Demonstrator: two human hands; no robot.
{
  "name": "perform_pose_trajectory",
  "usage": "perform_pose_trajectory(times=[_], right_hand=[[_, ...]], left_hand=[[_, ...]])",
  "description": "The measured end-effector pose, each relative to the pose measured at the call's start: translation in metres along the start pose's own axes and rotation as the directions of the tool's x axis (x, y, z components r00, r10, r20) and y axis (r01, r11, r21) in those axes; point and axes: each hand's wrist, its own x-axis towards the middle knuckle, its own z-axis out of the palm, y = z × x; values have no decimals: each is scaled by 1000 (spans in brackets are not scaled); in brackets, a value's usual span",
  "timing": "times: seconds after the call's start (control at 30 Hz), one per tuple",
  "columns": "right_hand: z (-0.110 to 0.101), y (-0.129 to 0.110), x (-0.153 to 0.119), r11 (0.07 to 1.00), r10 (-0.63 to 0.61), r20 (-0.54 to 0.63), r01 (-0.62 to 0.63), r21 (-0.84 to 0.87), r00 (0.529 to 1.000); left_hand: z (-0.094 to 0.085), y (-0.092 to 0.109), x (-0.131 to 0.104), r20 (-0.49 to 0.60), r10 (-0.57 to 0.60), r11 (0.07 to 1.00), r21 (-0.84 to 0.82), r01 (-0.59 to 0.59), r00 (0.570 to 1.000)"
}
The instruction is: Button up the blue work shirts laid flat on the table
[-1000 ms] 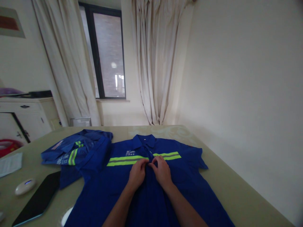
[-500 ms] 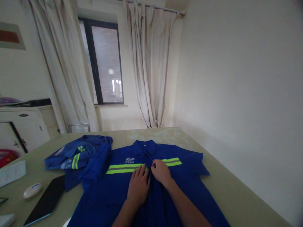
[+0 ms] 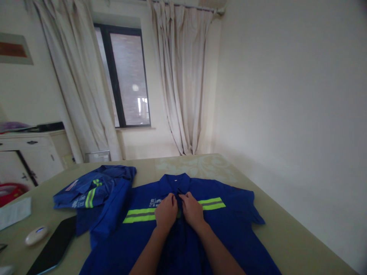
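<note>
At the lower centre of the frame, a blue shirt (image 3: 183,236) lies on the bench (image 3: 288,240); the left hand (image 3: 166,212) and the right hand (image 3: 194,210) pinch its front cloth between their fingers (image 3: 171,198), just below the collar (image 3: 165,185).

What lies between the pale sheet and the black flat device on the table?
In the head view, a white oval gadget lies between the pale sheet and black flat device.

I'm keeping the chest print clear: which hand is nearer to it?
Left. The left hand is just beside the chest print, partly covering it in view; the right hand is farther off, across the shirt front.
</note>
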Motion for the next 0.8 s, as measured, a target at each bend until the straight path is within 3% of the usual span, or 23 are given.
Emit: perform_pose_trajectory(times=[0.17,0.37,0.53,0.8], right_hand=[[0,0,-1,998,6,24,-7,57,1000],[-3,-8,-5,997,49,-52,-46,70,997],[-7,-10,-5,996,-20,-109,29,87,994],[-4,-5,-4,980,-99,-166,125,156,981]], left_hand=[[13,-12,4,10,47,991,-124,-45,999],[14,-21,9,-41,62,945,-319,-71,997],[14,-22,9,-61,130,855,-498,-143,990],[15,-23,9,-115,85,783,-606,-138,990]])
